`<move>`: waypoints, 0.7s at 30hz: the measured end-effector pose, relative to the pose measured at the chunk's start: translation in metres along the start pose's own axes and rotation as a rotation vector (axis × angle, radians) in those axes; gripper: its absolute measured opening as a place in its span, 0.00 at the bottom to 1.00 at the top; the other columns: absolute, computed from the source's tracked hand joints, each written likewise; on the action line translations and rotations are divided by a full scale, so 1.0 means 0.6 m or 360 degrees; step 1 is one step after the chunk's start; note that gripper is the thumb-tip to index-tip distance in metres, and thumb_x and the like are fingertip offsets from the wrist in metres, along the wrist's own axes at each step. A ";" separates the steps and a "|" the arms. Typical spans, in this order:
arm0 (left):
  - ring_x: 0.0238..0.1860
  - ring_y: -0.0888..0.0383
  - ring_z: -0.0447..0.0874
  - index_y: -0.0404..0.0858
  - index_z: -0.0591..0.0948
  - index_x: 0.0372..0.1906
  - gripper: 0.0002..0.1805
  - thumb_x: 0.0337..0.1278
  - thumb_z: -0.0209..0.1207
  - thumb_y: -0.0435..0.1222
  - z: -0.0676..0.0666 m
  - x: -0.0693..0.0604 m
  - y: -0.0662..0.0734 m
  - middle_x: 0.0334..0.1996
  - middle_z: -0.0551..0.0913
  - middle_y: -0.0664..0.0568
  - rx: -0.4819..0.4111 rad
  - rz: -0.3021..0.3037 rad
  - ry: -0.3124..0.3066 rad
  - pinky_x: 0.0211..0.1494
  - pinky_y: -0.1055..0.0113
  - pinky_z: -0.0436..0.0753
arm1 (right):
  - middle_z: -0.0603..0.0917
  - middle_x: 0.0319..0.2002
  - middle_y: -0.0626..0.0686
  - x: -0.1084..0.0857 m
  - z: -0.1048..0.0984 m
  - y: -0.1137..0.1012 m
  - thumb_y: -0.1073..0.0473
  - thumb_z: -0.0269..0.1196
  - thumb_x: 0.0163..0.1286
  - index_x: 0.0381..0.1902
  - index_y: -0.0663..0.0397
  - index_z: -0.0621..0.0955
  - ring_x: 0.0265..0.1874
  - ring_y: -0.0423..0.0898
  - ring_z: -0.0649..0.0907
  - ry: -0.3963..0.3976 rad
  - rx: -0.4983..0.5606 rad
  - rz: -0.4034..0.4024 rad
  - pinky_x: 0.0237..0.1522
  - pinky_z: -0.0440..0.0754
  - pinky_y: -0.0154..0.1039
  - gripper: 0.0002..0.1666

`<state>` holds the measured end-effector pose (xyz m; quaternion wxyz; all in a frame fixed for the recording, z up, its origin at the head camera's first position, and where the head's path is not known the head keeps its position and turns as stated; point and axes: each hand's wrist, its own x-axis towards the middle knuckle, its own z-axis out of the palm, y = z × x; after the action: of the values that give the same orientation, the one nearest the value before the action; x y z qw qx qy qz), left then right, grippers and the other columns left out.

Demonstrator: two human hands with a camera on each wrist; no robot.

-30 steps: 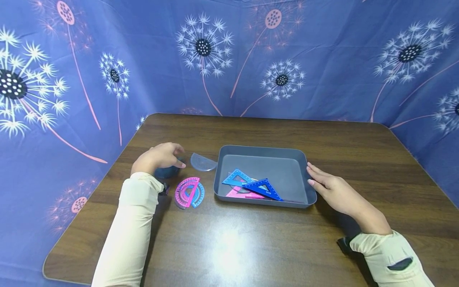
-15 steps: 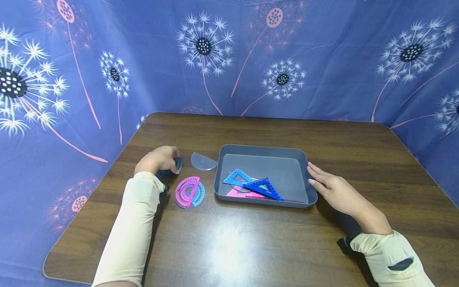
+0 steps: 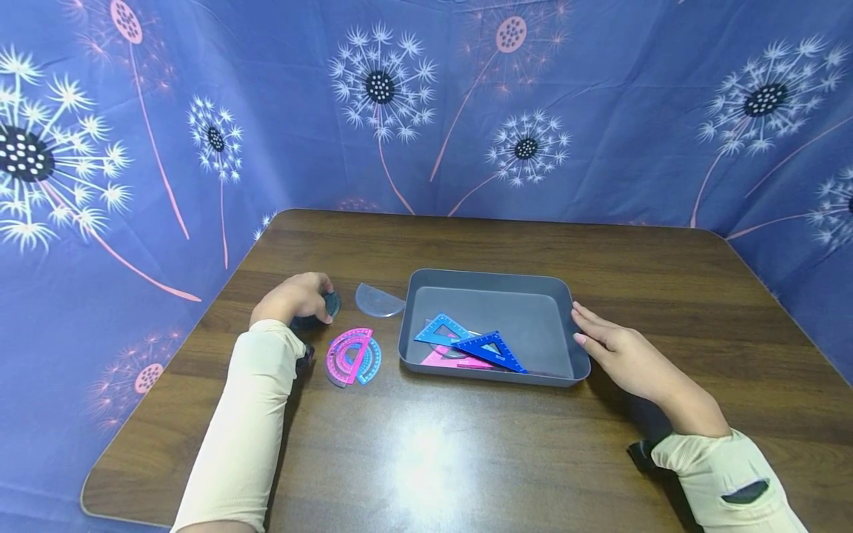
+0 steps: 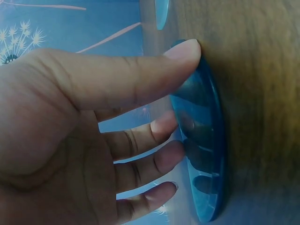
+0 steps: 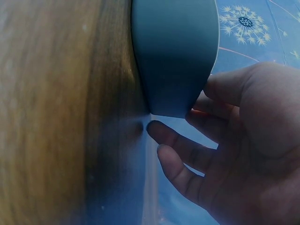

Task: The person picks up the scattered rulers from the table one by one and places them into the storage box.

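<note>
My left hand pinches a translucent dark blue plastic piece with a rounded edge on the left of the table. Seen from the left wrist, my thumb lies over the edge of this blue piece and the other fingers show behind and through it. Its full outline is hidden by the hand. My right hand rests straight fingers against the right wall of a grey tray. Inside the tray lie a light blue set square, a dark blue set square and pink pieces partly covered.
Left of the tray, a clear protractor lies close to its wall. Nearer the front, a pink protractor overlaps a blue protractor. The wooden table ends at a blue dandelion-patterned cloth.
My left hand has lowered slightly and its fingers have closed on the blue piece. During the last half second it barely moves. The right hand stays against the tray.
</note>
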<state>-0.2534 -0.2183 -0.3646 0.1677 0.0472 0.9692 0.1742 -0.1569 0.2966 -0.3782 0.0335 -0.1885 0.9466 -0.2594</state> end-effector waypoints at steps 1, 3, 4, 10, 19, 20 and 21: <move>0.52 0.42 0.76 0.32 0.75 0.58 0.32 0.47 0.72 0.37 0.000 0.000 0.000 0.53 0.79 0.37 0.0000 0.0002 0.0000 0.60 0.43 0.73 | 0.59 0.76 0.61 0.000 0.000 0.000 0.48 0.50 0.80 0.73 0.63 0.64 0.71 0.66 0.62 -0.0001 -0.0001 0.0001 0.64 0.62 0.67 0.33; 0.52 0.42 0.76 0.32 0.75 0.58 0.32 0.47 0.72 0.37 0.000 0.001 0.000 0.53 0.79 0.37 0.0000 0.0006 -0.0003 0.60 0.43 0.73 | 0.59 0.76 0.61 -0.001 0.000 0.000 0.49 0.51 0.80 0.73 0.63 0.64 0.71 0.65 0.62 0.0002 -0.0007 0.0006 0.64 0.62 0.66 0.33; 0.52 0.42 0.76 0.32 0.75 0.58 0.32 0.47 0.72 0.37 0.000 0.001 0.000 0.53 0.79 0.37 0.0000 0.0007 -0.0005 0.60 0.43 0.73 | 0.59 0.76 0.61 -0.001 0.000 0.000 0.49 0.50 0.80 0.73 0.63 0.64 0.71 0.65 0.62 0.0004 -0.0009 0.0006 0.64 0.63 0.66 0.33; 0.52 0.42 0.76 0.32 0.75 0.58 0.32 0.46 0.73 0.37 0.003 0.003 -0.002 0.53 0.80 0.37 0.0019 0.0035 0.0008 0.61 0.44 0.73 | 0.59 0.76 0.60 -0.001 0.002 0.002 0.48 0.50 0.80 0.73 0.62 0.64 0.71 0.65 0.63 0.0007 -0.0002 -0.0005 0.64 0.63 0.66 0.33; 0.52 0.43 0.76 0.31 0.74 0.60 0.34 0.46 0.73 0.36 0.003 0.001 -0.003 0.54 0.79 0.37 0.0012 0.0085 0.0008 0.59 0.45 0.74 | 0.60 0.75 0.60 -0.003 0.004 0.004 0.48 0.51 0.80 0.73 0.63 0.65 0.71 0.63 0.63 0.0037 -0.0006 -0.0035 0.64 0.64 0.63 0.33; 0.52 0.43 0.76 0.32 0.74 0.60 0.34 0.46 0.73 0.35 0.003 0.002 -0.003 0.54 0.79 0.37 0.0010 0.0090 0.0011 0.60 0.45 0.74 | 0.60 0.75 0.60 -0.003 0.003 0.004 0.48 0.51 0.80 0.73 0.63 0.65 0.71 0.63 0.63 0.0036 -0.0002 -0.0034 0.64 0.64 0.64 0.33; 0.53 0.42 0.75 0.32 0.74 0.61 0.34 0.46 0.72 0.35 0.003 0.002 -0.003 0.55 0.78 0.37 0.0008 0.0096 0.0017 0.60 0.45 0.74 | 0.60 0.75 0.60 -0.003 0.003 0.004 0.48 0.51 0.80 0.73 0.63 0.65 0.71 0.64 0.63 0.0034 0.0000 -0.0032 0.64 0.64 0.64 0.33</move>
<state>-0.2539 -0.2192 -0.3672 0.1570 0.0758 0.9686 0.1771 -0.1560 0.2985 -0.3811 0.0207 -0.1952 0.9450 -0.2617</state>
